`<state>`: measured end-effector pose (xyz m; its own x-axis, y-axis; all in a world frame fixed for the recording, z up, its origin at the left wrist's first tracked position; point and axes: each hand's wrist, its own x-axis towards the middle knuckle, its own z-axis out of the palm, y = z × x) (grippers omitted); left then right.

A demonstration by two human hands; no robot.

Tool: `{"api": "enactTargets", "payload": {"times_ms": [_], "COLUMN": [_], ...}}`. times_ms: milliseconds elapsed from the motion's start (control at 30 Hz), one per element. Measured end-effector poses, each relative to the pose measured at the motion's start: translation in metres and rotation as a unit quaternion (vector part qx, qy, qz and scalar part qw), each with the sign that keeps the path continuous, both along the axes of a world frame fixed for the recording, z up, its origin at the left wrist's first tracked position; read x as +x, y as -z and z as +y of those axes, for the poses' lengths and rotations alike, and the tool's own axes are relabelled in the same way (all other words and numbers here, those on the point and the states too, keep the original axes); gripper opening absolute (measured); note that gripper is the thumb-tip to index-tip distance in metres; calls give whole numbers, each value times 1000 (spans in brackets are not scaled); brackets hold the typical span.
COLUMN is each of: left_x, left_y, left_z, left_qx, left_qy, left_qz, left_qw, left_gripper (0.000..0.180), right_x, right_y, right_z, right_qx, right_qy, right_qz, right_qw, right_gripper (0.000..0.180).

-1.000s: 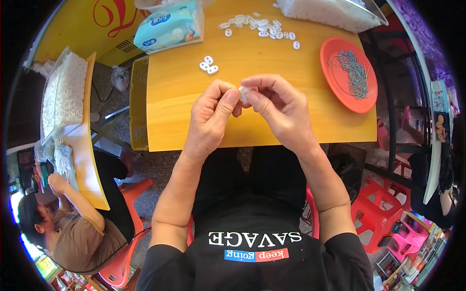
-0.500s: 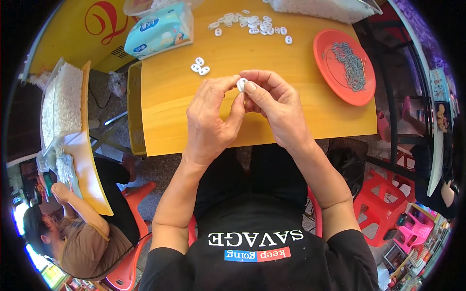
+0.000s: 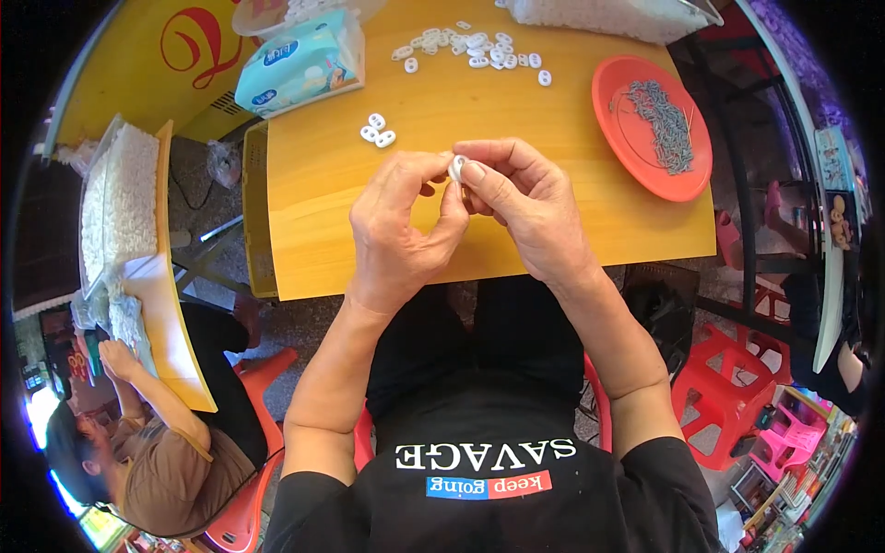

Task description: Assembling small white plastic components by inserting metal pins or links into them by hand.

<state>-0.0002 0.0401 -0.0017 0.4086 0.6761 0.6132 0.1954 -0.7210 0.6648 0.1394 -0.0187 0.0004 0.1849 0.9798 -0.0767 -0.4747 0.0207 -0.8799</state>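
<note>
Just above the yellow table (image 3: 323, 221) a small white oval plastic piece (image 3: 456, 168) is pinched between my two hands. My left hand (image 3: 401, 221) grips its left side with thumb and forefinger. On its other side, the thumb and bent fingers of my right hand (image 3: 535, 207) press against it; whether they also hold something smaller is hidden. Beyond my left hand lies a little cluster of similar white pieces (image 3: 376, 131), each with two dark openings. A bigger scatter of them (image 3: 477, 42) spreads farther back.
At the right, a red plastic plate (image 3: 612, 115) holds a heap of small grey screws (image 3: 666, 124). A blue tissue pack (image 3: 300, 64) stands at the back left, and a clear tub of white parts (image 3: 608, 17) at the far edge. Another person (image 3: 171, 452) sits at a side table on the left.
Both hands stay almost in place around the white piece, which is turned slightly between the fingers. The table shifts a little in view.
</note>
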Motion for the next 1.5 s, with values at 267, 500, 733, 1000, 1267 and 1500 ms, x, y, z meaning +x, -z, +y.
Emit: {"api": "enactTargets", "payload": {"times_ms": [267, 500, 733, 1000, 1267, 1500], "left_x": [-4, -8, -12, -7, 7, 4], "left_y": [5, 1, -9, -6, 5, 8], "left_z": [-2, -2, 7, 1, -4, -8], "left_qx": [-64, -239, -46, -168, -172, -234], "left_qy": [9, 40, 89, 89, 60, 52], "left_qz": [-28, 10, 86, -7, -27, -86], "left_qw": [998, 970, 991, 982, 983, 967], "left_gripper": [20, 14, 15, 11, 13, 15], "right_x": [0, -1, 0, -2, -11, 4], "right_y": [2, 9, -1, -6, -1, -3], "right_z": [-4, -2, -11, -10, -5, 4], "right_qx": [3, 21, 27, 33, 54, 115], "right_qy": [-18, 40, -10, 14, 66, 25], "right_qz": [14, -54, -84, -104, -144, -285], "right_qw": [1000, 998, 996, 994, 986, 951], "right_gripper": [25, 26, 22, 20, 15, 12]}}
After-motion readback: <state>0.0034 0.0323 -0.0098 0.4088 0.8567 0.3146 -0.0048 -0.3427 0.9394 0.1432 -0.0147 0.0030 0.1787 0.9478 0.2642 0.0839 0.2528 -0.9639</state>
